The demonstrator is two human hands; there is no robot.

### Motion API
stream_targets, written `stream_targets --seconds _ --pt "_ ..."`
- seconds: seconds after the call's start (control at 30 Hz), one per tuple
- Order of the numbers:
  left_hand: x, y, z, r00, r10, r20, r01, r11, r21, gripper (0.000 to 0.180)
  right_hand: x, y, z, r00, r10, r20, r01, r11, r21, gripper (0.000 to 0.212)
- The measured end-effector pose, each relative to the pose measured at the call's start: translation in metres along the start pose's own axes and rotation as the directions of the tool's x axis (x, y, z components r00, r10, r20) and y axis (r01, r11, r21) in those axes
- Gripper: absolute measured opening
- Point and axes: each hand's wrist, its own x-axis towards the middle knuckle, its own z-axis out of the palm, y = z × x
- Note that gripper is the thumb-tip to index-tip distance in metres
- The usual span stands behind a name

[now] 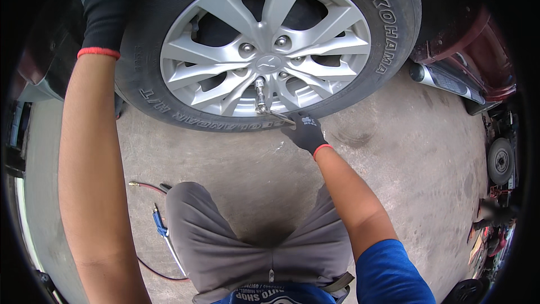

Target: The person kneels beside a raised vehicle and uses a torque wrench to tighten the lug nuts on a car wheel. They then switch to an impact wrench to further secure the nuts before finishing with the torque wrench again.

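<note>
A silver alloy wheel (219, 53) with a black tyre (400, 22) fills the upper middle, in front of me. My right hand (306, 133), in a black glove with a red cuff, closes around the handle of a socket wrench (260, 101). The socket end of this chrome wrench sits at a lug nut position just below the wheel's centre cap (268, 64). Other lug nuts (247, 49) show around the cap. My left hand (109, 8), also gloved, reaches up by the tyre's upper left side; its fingers are lost in the dark there.
On the concrete floor (405, 152), a blue air blow gun (160, 225) lies left of my knee, near a red hose (153, 187). A dark red vehicle body with a side step (450, 83) stands at the right. Farther right are a spare wheel (500, 160) and clutter.
</note>
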Motion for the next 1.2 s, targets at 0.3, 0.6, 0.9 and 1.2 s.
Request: stream_targets --seconds 0.3,0.6,0.9,1.2 --pt "-0.307 0.078 0.042 0.213 -0.683 0.698 0.911 0.397 0.111 0.054 -0.001 0.070 0.059 0.644 0.390 0.658 -0.568 -0.333 0.753 0.058" --pt "-0.363 0.099 0.068 0.262 -0.687 0.678 0.741 0.594 0.315 0.036 0.000 0.050 0.050 0.687 0.345 0.640 -0.320 -0.646 0.693 0.061" --pt "-0.370 0.106 0.038 -0.208 -0.417 0.885 0.909 -0.417 0.017 0.028 -0.049 0.034 -0.110 0.568 0.811 -0.140 0.311 -0.054 0.949 0.036" --pt "-0.362 0.103 0.076 -0.175 -0.340 0.924 0.506 -0.836 -0.212 0.024 -0.016 -0.127 -0.305 0.514 -0.620 -0.593 0.702 0.701 -0.125 0.025"
